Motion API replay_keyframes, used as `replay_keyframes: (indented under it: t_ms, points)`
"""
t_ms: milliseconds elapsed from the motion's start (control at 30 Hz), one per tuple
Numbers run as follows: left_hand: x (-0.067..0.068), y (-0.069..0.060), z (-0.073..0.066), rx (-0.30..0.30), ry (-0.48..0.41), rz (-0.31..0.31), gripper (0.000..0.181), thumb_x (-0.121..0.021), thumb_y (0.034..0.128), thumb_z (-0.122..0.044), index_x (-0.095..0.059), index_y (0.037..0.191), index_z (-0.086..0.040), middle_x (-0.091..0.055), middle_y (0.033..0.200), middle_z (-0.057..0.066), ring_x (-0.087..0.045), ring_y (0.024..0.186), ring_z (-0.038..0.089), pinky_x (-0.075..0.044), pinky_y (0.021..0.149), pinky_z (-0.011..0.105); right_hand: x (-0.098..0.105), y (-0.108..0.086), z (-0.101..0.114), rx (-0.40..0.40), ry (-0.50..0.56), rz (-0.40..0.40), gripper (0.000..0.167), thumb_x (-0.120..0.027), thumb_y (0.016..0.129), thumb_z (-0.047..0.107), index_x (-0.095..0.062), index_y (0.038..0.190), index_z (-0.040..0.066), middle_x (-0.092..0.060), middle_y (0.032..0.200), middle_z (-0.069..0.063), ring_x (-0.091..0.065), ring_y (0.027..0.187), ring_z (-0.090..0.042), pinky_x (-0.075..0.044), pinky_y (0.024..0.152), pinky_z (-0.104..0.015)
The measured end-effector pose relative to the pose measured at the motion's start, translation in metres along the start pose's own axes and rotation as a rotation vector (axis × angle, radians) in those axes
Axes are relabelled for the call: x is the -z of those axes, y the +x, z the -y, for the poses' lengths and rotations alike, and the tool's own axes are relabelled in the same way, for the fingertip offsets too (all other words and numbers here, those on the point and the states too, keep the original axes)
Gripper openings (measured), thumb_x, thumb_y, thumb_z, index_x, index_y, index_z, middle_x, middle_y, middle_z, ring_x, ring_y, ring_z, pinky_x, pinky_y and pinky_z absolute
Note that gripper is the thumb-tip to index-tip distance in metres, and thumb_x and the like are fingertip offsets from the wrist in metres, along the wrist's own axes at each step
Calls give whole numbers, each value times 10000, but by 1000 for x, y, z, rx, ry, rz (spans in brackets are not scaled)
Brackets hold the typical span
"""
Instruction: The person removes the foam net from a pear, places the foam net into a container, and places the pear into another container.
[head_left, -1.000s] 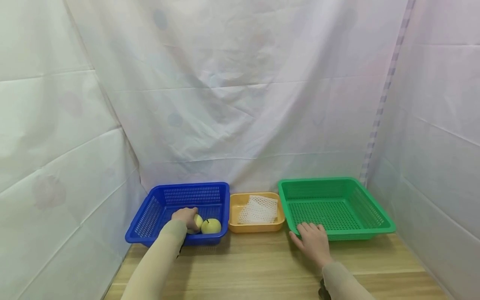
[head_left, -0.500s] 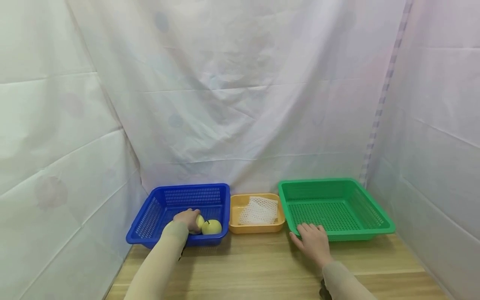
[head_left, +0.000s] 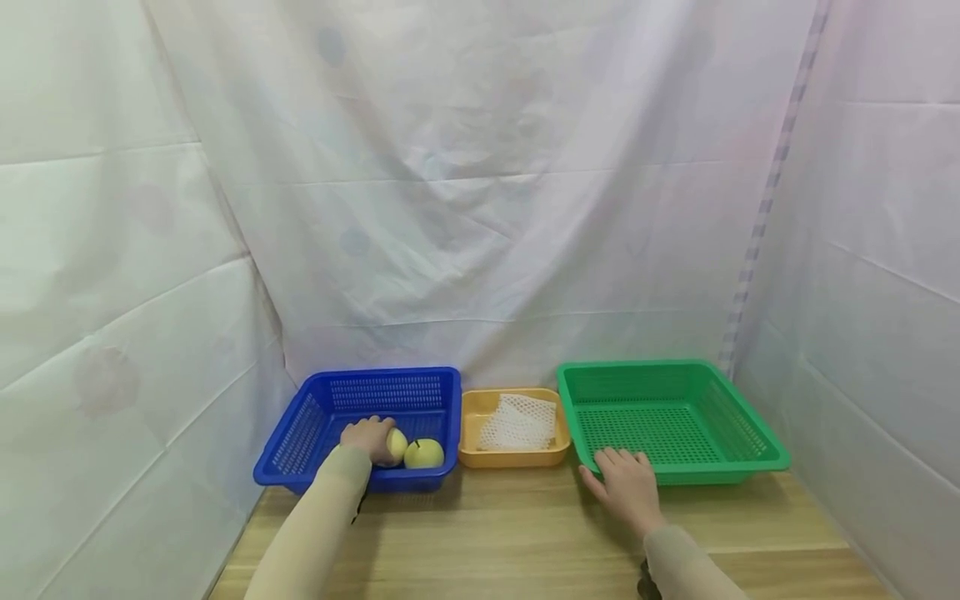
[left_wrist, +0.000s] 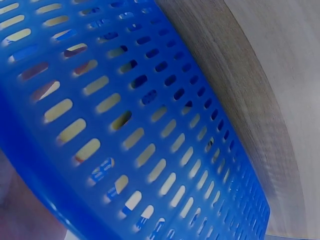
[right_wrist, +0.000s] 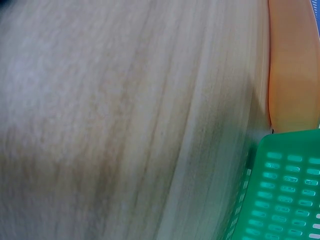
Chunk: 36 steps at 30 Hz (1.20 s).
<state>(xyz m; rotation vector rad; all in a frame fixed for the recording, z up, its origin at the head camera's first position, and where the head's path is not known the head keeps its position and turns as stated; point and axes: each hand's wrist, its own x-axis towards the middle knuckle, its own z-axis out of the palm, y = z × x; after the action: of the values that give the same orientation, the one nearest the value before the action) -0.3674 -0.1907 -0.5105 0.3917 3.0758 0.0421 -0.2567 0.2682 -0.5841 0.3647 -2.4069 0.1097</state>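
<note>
In the head view my left hand [head_left: 367, 440] reaches over the front rim of the blue basket [head_left: 390, 392] and holds a round yellow-green pear [head_left: 397, 446]. Its fingers curve around the fruit, covering much of it. Close on the right lies a second pear [head_left: 423, 453] with a short dark stem. The left wrist view shows the slotted blue wall [left_wrist: 150, 115], with pale yellow behind the slots. My right hand [head_left: 628, 487] rests on the front left rim of the green basket [head_left: 675, 417], fingers over the edge and thumb apart.
Between the two baskets stands a shallow orange-yellow tray [head_left: 468, 457] with white foam netting [head_left: 519, 421] in it. All three containers sit on a wooden table [head_left: 495, 533]. White cloth [head_left: 480, 208] hangs behind and at both sides.
My left hand has shifted slightly within the blue basket and still holds the pear, which now sits a bit apart from the second one. The right hand stays on the green rim.
</note>
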Motion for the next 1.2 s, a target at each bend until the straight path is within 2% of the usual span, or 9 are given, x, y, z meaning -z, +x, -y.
replay_keyframes:
  t_ms: [233,667,800,967,1100,1200]
  points:
    - [2,-1,1,8,-23,14,614,-842,689,-307,-613,1225,-111,-626,999,111,-596,901,325,-450,843,572,0,2,1,10,1,-10,354,-627,864,449,-671,920,103,-663,869,-40,-580,732,-229,-384,642,-378]
    - [1,-5,3,23,-33,12,623,-836,704,-315,-606,1247,-113,-628,1033,114,-605,913,332,-464,831,551,-2,1,1,22,-2,-21,347,-644,847,443,-675,907,103,-658,844,-42,-583,722,-234,-386,634,-384]
    - [0,-5,8,43,-37,-1,667,-835,698,-324,-593,1284,-115,-627,1095,132,-602,948,347,-465,834,555,-2,2,2,33,14,-34,343,-661,847,435,-679,920,100,-667,862,-49,-590,735,-239,-390,641,-389]
    - [-1,0,11,35,-26,-13,683,-818,717,-332,-574,1317,-117,-617,1152,152,-599,957,352,-471,813,552,-3,3,1,27,16,-23,358,-655,855,440,-687,946,95,-680,897,-62,-603,764,-248,-400,657,-399]
    - [0,3,9,33,-24,-8,695,-812,730,-344,-560,1341,-129,-607,1199,149,-597,985,347,-469,824,551,-3,3,-2,11,12,4,370,-669,854,439,-699,969,89,-690,930,-77,-617,797,-264,-409,670,-414]
    - [6,2,4,34,-61,-3,691,-799,755,-333,-543,1362,-127,-578,1269,167,-577,1065,376,-444,877,580,-3,3,-4,-5,12,28,373,-675,855,440,-700,978,89,-689,937,-79,-613,798,-264,-398,666,-409]
